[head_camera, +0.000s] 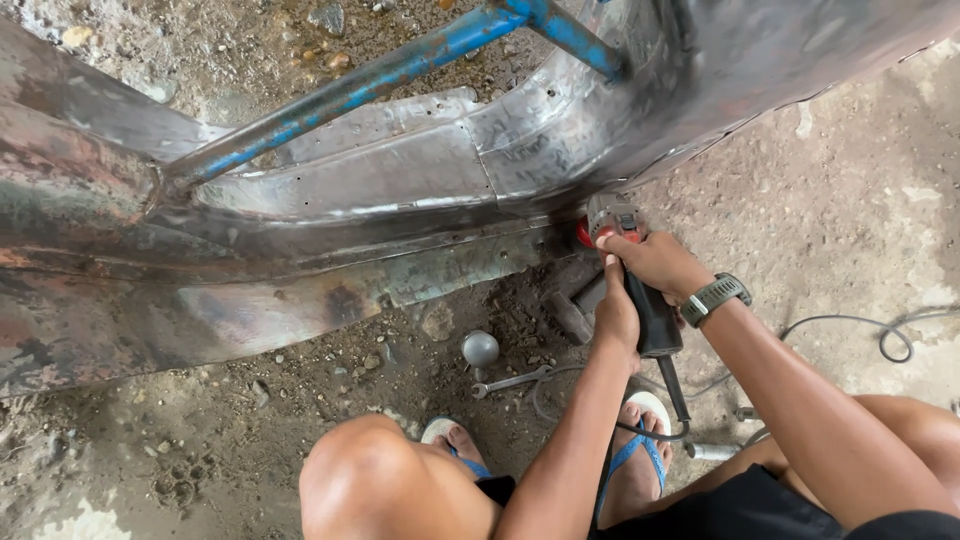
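I crouch over a bare, curved sheet-metal body panel (400, 190) with weld seams and rust patches. Both hands grip a red and black angle grinder (622, 240) whose head presses against the panel's lower edge. My right hand (655, 262), with a grey wristwatch (715, 297), wraps the front of the tool body. My left hand (617, 310) clasps the black handle just behind it. The grinder's black cord (672, 385) runs down between my feet.
A blue steel tube (350, 90) crosses above the panel. On the dirt floor lie a hammer (572, 312), a round metal dolly (480, 348), a spanner (510, 381) and a grey cable (880, 330). My knees and blue sandals fill the lower frame.
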